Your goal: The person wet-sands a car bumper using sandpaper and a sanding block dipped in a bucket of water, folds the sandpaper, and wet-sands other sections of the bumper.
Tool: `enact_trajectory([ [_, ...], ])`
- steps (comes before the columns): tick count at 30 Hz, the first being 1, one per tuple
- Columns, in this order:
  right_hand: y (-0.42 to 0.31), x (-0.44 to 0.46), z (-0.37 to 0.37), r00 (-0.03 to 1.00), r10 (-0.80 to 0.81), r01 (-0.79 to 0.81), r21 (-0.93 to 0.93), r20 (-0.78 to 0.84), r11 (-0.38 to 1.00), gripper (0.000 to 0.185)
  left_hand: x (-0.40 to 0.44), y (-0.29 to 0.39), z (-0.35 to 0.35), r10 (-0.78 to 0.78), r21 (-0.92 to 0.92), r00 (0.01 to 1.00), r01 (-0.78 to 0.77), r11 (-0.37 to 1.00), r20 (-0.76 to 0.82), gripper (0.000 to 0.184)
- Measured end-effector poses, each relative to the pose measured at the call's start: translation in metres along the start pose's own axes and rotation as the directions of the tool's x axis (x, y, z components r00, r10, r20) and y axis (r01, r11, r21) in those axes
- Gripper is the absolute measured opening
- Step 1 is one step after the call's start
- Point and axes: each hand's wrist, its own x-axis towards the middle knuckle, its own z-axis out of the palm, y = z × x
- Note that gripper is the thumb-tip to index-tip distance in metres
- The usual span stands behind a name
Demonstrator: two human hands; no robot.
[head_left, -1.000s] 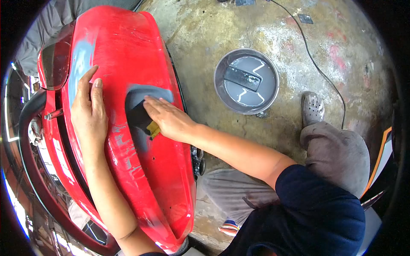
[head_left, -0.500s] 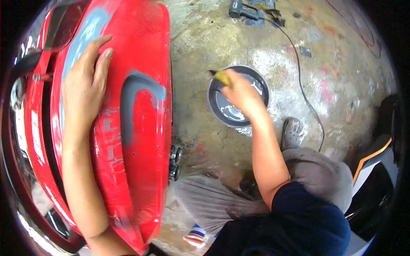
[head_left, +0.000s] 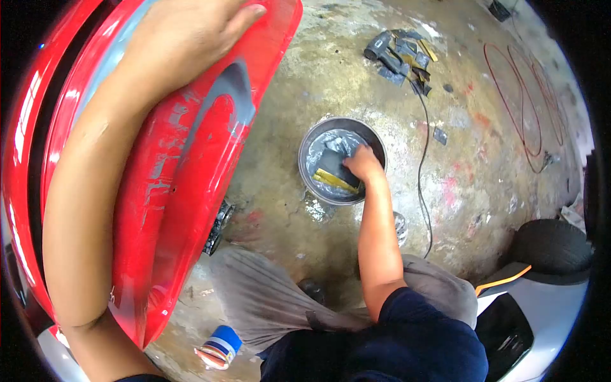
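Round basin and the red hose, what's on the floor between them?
In the head view, a black cord and a small dark square lie on the stained floor between the basin and the red hose.

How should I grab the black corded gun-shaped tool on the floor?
Take the tool by its handle, probably from above on the person's side. It lies on the floor, and the slimmer handle slants from the thicker barrel toward the person. Keep clear of the cable at the handle's end.
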Motion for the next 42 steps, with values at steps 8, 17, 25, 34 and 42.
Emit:
enact_trajectory([
  [8, 0.010, 0.005, 0.003, 0.994, 0.015, -0.010, 0.043, -0.105, 0.999, 0.050, -0.005, -0.003, 0.023, 0.096, 0.016, 0.987, -0.095, 0.995, -0.129, 0.019],
  [17, -0.080, -0.089, -0.142, 0.877, -0.387, 0.467, 0.314, -0.284, 0.827, 0.013, -0.016, 0.015, 0.028, 0.319, -0.249, 0.934, -0.274, 0.929, 0.162, 0.039],
  [25, -0.173, -0.119, -0.209, 0.547, -0.585, 0.832, 0.465, -0.599, 0.302, 0.025, -0.018, 0.032, 0.023, 0.170, -0.447, 0.872, 0.062, 0.892, 0.459, 0.039],
  [34, -0.205, -0.090, -0.129, 0.892, -0.344, 0.220, 0.947, -0.293, -0.236, 0.041, -0.012, 0.030, 0.025, -0.065, -0.707, 0.885, 0.411, 0.576, 0.461, 0.027],
  [42, -0.170, -0.045, -0.155, 0.820, -0.552, -0.117, 0.901, -0.151, -0.419, 0.030, -0.010, 0.037, 0.011, 0.015, -0.716, 0.749, 0.627, 0.306, 0.662, 0.027],
])
